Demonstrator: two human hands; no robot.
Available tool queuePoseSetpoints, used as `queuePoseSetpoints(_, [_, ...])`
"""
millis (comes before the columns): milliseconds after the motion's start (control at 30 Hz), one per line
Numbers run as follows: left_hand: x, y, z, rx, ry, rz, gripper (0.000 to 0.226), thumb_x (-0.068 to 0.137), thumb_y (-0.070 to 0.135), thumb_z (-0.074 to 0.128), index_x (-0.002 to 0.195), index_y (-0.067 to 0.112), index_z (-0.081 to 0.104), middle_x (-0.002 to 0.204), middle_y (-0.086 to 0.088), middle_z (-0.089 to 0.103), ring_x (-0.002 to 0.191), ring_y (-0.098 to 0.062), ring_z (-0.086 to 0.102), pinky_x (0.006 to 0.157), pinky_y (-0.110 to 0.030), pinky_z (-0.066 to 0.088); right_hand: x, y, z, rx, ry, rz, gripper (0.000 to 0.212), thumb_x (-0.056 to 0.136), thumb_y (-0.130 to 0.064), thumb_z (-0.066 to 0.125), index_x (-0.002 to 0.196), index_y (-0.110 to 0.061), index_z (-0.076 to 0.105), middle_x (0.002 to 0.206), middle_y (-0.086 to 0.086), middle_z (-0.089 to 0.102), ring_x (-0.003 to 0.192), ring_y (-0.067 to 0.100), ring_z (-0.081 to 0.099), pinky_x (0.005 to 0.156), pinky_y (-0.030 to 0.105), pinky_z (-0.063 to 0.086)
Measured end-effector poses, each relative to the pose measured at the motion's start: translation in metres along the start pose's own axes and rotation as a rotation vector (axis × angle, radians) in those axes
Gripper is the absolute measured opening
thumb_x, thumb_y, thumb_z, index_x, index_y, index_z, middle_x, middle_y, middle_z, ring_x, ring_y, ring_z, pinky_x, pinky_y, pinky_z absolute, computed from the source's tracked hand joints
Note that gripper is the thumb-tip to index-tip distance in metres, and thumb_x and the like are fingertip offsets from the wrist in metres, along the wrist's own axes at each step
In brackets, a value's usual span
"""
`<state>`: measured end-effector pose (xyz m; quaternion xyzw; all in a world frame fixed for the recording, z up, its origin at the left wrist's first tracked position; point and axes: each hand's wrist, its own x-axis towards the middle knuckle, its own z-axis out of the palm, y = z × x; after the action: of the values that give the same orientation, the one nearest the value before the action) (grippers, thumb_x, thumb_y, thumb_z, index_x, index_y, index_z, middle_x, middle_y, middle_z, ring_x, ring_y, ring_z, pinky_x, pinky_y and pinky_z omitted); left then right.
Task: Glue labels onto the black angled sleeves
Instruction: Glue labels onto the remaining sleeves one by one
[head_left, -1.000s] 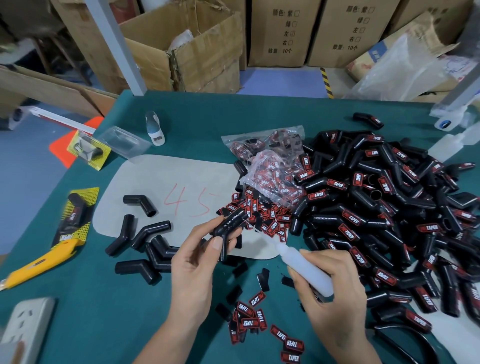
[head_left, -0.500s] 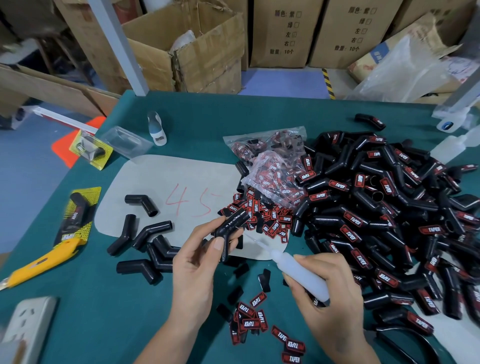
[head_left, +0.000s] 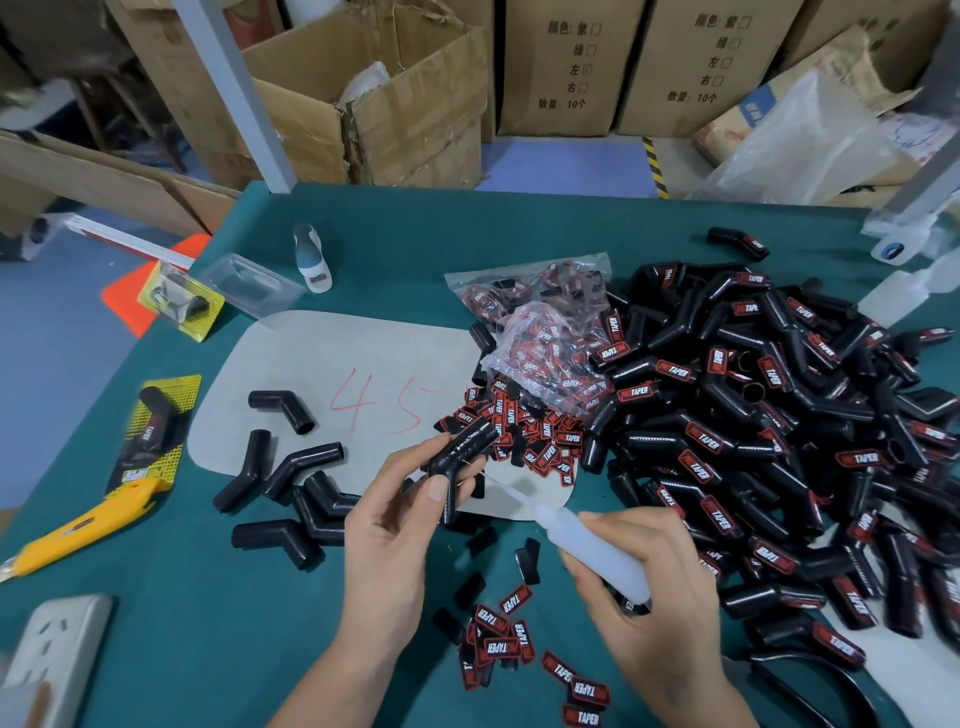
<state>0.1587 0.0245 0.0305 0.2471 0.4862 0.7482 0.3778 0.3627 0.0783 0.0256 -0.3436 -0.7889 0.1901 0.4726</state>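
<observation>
My left hand (head_left: 395, 525) grips a bare black angled sleeve (head_left: 461, 453) above the table's middle. My right hand (head_left: 654, 587) holds a white glue bottle (head_left: 597, 553), its thin nozzle pointing up-left and reaching the sleeve's underside. Several unlabelled sleeves (head_left: 291, 483) lie to the left. A large pile of labelled sleeves (head_left: 769, 426) fills the right. Loose red-and-black labels (head_left: 524, 431) are scattered beyond my hands, more labels (head_left: 519, 644) lie near me, and a clear bag of labels (head_left: 545, 338) sits behind.
A grey sheet marked 45 (head_left: 332, 384) lies on the green table (head_left: 208, 649). A yellow utility knife (head_left: 78, 525), a packaged sleeve (head_left: 150, 431), a power strip (head_left: 57, 649) and blister packs (head_left: 208, 291) are at the left. Cardboard boxes (head_left: 395, 104) stand behind.
My right hand has moved the glue bottle up and left, bringing its nozzle to the sleeve. The left hand has kept the sleeve in about the same place.
</observation>
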Motion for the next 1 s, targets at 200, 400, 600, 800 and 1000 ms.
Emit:
queuePoseSetpoints(200, [0.000, -0.003, -0.003, 0.020, 0.000, 0.011, 0.032, 0.093, 0.030, 0.073, 0.125, 0.021, 0.075, 0.124, -0.018, 0.074, 0.113, -0.034, 0.074, 0.093, -0.031, 0.059, 0.000, 0.000, -0.003, 0.029, 0.031, 0.036, 0.029, 0.089, -0.024, 0.074, 0.116, -0.021, 0.062, 0.106, -0.005, 0.064, 0.093, 0.003, 0.065, 0.060, 0.027, 0.054])
queuePoseSetpoints(400, [0.006, -0.001, -0.001, -0.034, 0.004, -0.035, 0.033, 0.095, 0.014, 0.069, 0.126, 0.024, 0.075, 0.130, -0.010, 0.073, 0.117, -0.029, 0.072, 0.097, -0.029, 0.057, 0.008, 0.003, -0.009, 0.075, 0.027, 0.374, 0.040, 0.094, -0.025, 0.072, 0.124, -0.047, 0.061, 0.118, -0.019, 0.060, 0.107, 0.003, 0.062, 0.084, 0.007, 0.043])
queuePoseSetpoints(600, [0.012, -0.010, -0.003, -0.057, 0.010, -0.127, 0.032, 0.097, 0.008, 0.069, 0.124, 0.023, 0.077, 0.125, -0.011, 0.074, 0.106, -0.024, 0.074, 0.088, -0.026, 0.059, 0.006, 0.015, -0.002, -0.243, -0.312, 0.562, 0.034, 0.097, -0.036, 0.068, 0.116, -0.055, 0.045, 0.112, -0.032, 0.060, 0.095, 0.001, 0.061, 0.077, 0.032, 0.052])
queuePoseSetpoints(800, [0.015, -0.022, -0.009, 0.148, -0.062, -0.058, 0.027, 0.094, 0.026, 0.067, 0.121, 0.020, 0.071, 0.110, -0.005, 0.074, 0.094, -0.018, 0.068, 0.083, -0.024, 0.055, 0.008, 0.017, -0.002, -0.218, -0.264, 0.678, 0.022, 0.100, -0.047, 0.061, 0.105, -0.045, 0.040, 0.101, -0.020, 0.062, 0.090, 0.015, 0.065, 0.077, 0.046, 0.055])
queuePoseSetpoints(1000, [0.018, -0.030, -0.013, 0.267, -0.118, -0.051, 0.032, 0.089, 0.026, 0.072, 0.121, 0.028, 0.072, 0.106, -0.005, 0.077, 0.097, -0.021, 0.073, 0.094, -0.024, 0.055, 0.008, 0.017, -0.004, -0.286, -0.274, 0.579, 0.034, 0.095, -0.049, 0.068, 0.114, -0.038, 0.042, 0.109, -0.021, 0.052, 0.096, 0.013, 0.060, 0.073, 0.041, 0.053])
